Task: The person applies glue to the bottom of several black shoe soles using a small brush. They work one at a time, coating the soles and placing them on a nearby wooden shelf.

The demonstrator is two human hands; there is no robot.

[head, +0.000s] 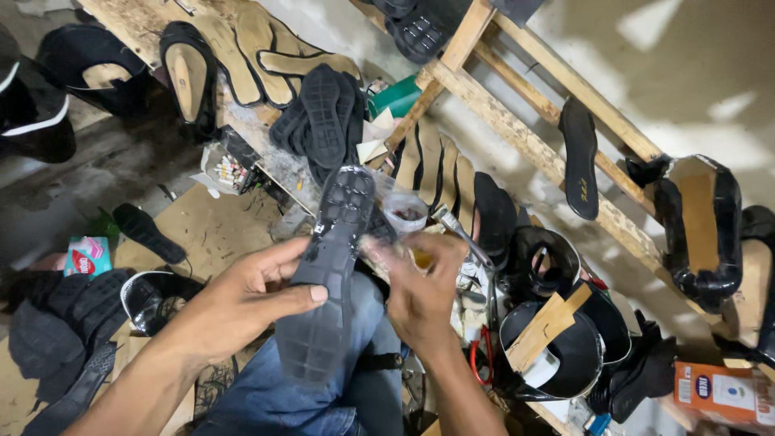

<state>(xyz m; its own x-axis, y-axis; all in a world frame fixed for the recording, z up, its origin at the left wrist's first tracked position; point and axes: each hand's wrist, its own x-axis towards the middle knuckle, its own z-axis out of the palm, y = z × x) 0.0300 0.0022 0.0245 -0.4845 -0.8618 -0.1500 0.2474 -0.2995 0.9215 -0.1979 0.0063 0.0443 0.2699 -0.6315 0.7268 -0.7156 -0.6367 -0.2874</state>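
One black rubber sole held tread-up over the person's lap, above blue denim jeans; long, narrow, matte, with a moulded block tread that looks glossy at the far end. Left hand: grip clenched around the sole's middle, thumb across the tread, fingers beneath. Right hand: grip closed on one brush with a pale metal ferrule, held just beside the sole's right edge; the fingers are motion-blurred. Near the brush tip, one small clear plastic cup with dark contents. On the rough, glue-stained wooden desk, towards its near edge: one stack of black textured soles, count unclear, about three; behind it about four tan insoles with dark rims. Beside the cup, a row of about four more tan-and-black insoles standing on edge. One raw timber rack runs diagonally, with a single black insole lying across its rails. Right of the hand, glossy black shoe uppers on lasts, at least three. One orange carton at lower right.
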